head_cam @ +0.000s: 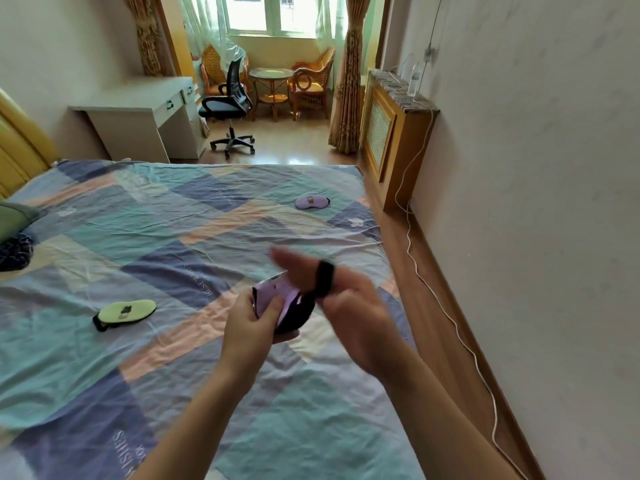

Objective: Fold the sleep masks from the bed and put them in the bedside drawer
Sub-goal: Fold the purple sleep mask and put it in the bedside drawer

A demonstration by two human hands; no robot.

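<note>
A folded purple sleep mask (273, 294) with a black back is pinched in my left hand (251, 322) above the bed. Its black elastic strap (325, 279) is looped around a finger of my right hand (346, 306), whose other fingers are spread. A green sleep mask (126, 311) lies flat on the bed at the left. A second purple sleep mask (311, 201) lies near the bed's far right corner. No bedside drawer is in view.
The bed (173, 358) has a patchwork cover; a green pillow (12, 220) sits at its left edge. A white cable (450, 317) runs along the floor by the right wall. Beyond the bed stand a white desk (138, 114), an office chair (228, 109) and a radiator cabinet (384, 133).
</note>
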